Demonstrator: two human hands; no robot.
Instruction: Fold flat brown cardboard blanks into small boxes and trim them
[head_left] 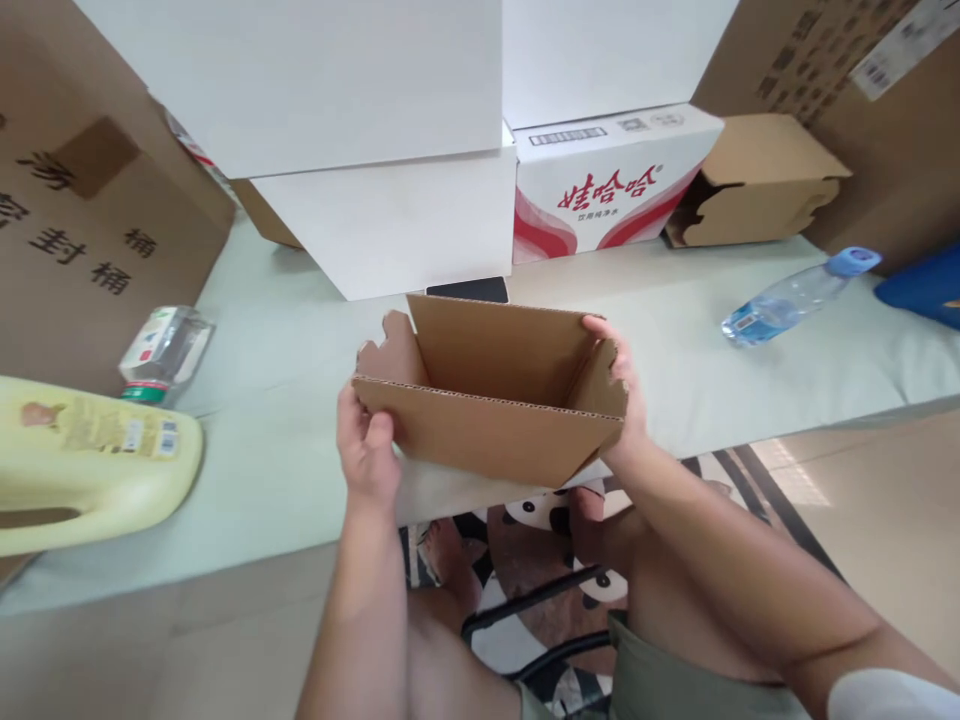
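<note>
1. Pale green cloth (pixel 270 460) spreads out, white cartons (pixel 420 225) along its back.
2. Tiled floor (pixel 892 480) below.
3. From my end, left hand (pixel 367 445) and right hand (pixel 628 390) grip the brown box (pixel 487 425) near the cloth's front edge.

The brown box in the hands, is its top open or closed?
Open: nothing covers the brown box, and its inner walls show.

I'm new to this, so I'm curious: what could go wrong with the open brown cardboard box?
Squeezed too hard between the left hand and right hand, the thin-walled box might bend.

It is held near the front edge of the pale green table, so it might fall if either hand slips.

Pushed back, it might bump the flat, dark rectangular object behind it.
</note>
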